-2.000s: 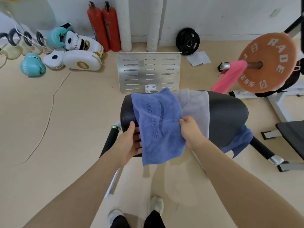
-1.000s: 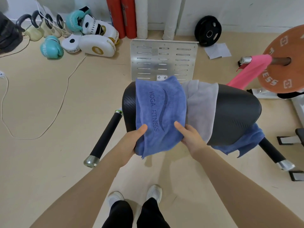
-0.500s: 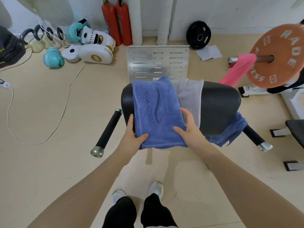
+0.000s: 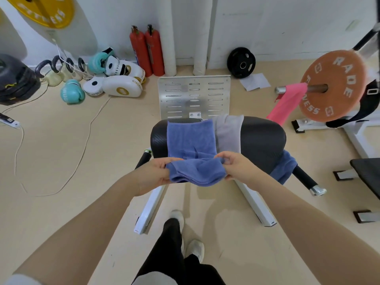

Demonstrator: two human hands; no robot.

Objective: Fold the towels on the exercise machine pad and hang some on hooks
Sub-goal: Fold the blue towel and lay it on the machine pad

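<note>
At the bottom of the frame, my legs in dark trousers and white shoes [image 4: 197, 248] stand on the beige floor. Just above centre, my left hand [image 4: 153, 174] and right hand [image 4: 238, 166] each pinch a near corner of the blue towel [image 4: 191, 140], fingers curled round the bunched cloth, its near half lifted off the pad while the far half lies flat on the black exercise pad [image 4: 261, 138]. Beside it to the right a grey towel [image 4: 228, 134] drapes over the same pad, and a second blue towel [image 4: 284, 166] hangs off the pad's right edge. Behind the pad stands a slotted metal plate [image 4: 194, 95]. At right, a pink towel [image 4: 286, 102] hangs from the bar of an orange weight plate [image 4: 337, 85]. In the upper left lie boxing gloves [image 4: 72, 93] and pads; two red fire extinguishers [image 4: 147, 50] stand against the wall.
</note>
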